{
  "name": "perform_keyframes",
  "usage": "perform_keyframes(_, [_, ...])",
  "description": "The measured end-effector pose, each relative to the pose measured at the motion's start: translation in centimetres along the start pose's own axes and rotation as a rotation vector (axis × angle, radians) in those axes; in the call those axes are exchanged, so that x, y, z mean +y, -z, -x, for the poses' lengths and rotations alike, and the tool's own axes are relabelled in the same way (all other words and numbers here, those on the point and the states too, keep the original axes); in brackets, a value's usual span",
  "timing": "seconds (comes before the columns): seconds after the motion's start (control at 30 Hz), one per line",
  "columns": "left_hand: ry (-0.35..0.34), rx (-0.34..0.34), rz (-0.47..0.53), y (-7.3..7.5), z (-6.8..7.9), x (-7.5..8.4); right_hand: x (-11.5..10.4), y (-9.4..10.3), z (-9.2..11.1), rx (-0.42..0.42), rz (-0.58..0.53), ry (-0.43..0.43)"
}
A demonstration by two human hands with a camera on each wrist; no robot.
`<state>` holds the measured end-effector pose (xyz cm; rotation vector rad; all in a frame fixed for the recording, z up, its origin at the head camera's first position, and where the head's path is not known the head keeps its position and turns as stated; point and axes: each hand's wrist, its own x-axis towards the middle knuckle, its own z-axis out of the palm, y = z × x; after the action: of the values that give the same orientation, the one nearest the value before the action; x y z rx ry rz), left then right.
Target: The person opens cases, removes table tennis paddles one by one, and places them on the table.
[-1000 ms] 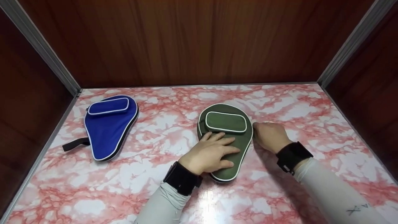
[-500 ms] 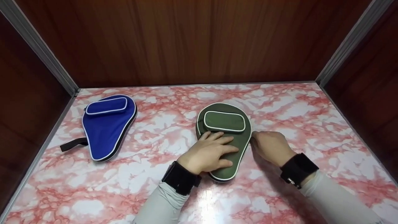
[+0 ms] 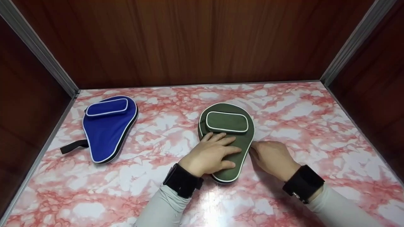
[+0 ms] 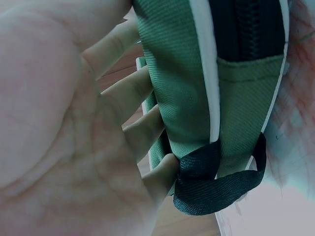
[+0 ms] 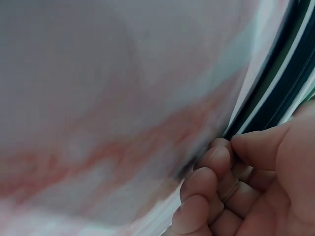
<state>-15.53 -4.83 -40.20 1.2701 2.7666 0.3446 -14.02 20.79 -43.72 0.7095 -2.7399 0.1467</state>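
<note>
A green table tennis paddle case (image 3: 242,138) with white piping and a raised front pocket (image 3: 227,122) lies flat on the table. My left hand (image 3: 208,157) rests on its lower front, fingers spread. At the case's right edge my right hand (image 3: 273,157) has its fingers curled, thumb and index finger pinching right at the black zipper (image 5: 290,83). The zipper pull itself is hidden in that pinch. In the left wrist view a black strap loop (image 4: 221,194) stands out from the case's side, below the end of the zipper teeth (image 4: 247,29).
A blue paddle case (image 3: 107,135) with a black strap (image 3: 74,146) lies at the left. The red and white marbled table (image 3: 164,135) meets a wood-grain back panel (image 3: 202,44), with dark side panels and grey metal corner frames.
My right hand has slid down along the case's right edge toward me. The left hand keeps its place on the case, and the view has shifted slightly.
</note>
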Motion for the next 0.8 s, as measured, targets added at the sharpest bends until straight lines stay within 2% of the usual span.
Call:
perform_keyframes(0.53, [0.020, -0.030, 0.057, 0.2, 0.1, -0.2, -2.7, 0.3, 1.4, -0.024, -0.038, 0.037])
perform_keyframes(0.8, [0.013, -0.010, 0.071, 0.1, 0.0, -0.1, -3.2, 0.6, 1.8, -0.055, -0.022, 0.038])
